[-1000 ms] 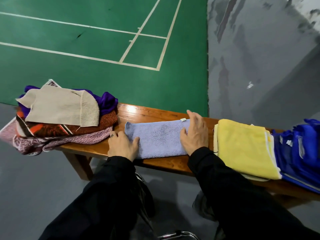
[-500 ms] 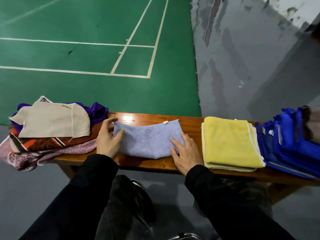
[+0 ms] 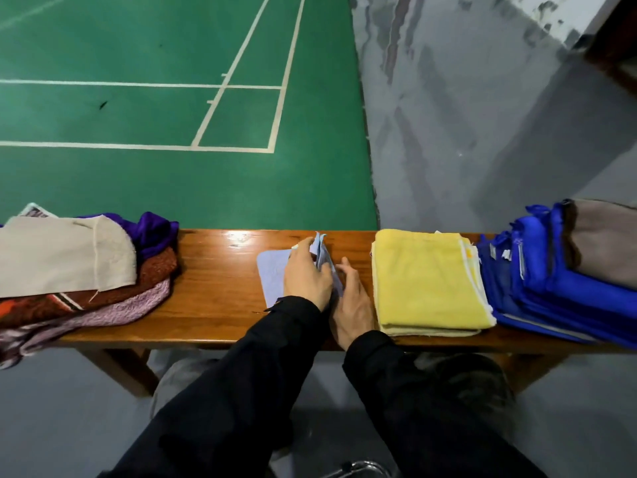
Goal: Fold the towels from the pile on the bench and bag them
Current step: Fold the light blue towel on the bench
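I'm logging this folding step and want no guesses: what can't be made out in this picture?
- Head view: the right half of the light blue towel is covered by the left hand and right hand.
- The towel pile is cut off by the left edge.
- The blue mesh bag runs off the right edge; its opening is not visible.
- Lower pile layers are hidden by the beige towel.

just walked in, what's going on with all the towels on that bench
A person is folding a light blue towel on the wooden bench. The left hand holds its lifted edge; the right hand rests beside it. Unfolded towels lie left, a folded yellow towel and blue mesh bag right.
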`<action>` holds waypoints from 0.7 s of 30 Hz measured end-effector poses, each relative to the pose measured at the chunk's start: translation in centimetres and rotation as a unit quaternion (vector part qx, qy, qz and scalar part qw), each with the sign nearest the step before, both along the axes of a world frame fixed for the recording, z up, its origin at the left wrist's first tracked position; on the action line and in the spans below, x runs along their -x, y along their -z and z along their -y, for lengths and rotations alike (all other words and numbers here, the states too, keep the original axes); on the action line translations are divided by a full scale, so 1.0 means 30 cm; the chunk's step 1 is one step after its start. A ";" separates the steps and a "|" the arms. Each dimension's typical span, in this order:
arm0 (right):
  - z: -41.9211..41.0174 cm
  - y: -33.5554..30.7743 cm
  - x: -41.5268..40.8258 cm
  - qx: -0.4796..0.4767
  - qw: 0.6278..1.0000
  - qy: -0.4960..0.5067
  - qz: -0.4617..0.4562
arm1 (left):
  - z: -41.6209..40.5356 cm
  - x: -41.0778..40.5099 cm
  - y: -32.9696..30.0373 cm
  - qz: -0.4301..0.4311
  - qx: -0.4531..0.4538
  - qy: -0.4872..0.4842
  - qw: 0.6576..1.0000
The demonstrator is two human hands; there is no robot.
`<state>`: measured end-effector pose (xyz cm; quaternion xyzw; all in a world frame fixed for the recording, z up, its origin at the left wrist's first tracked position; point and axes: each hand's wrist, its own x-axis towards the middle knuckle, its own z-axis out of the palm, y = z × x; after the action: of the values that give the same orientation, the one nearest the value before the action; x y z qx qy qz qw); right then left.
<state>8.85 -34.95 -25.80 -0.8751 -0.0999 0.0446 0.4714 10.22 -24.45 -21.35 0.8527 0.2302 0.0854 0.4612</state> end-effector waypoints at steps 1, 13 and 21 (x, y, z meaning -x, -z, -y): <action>0.000 0.002 -0.004 -0.019 1.000 0.009 -0.006 | 0.007 -0.005 0.011 -0.017 -0.004 -0.002 1.000; -0.005 0.027 -0.042 0.057 0.996 0.067 -0.003 | -0.062 0.160 0.088 0.003 -0.105 -0.076 0.992; -0.098 -0.081 0.020 0.081 0.991 0.074 -0.080 | -0.159 0.230 0.055 -0.018 0.274 -0.132 0.952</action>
<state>8.25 -32.01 -23.37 -0.9090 0.0072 0.0873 0.4074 3.31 -19.66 -23.00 0.6569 0.3638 0.0636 0.6573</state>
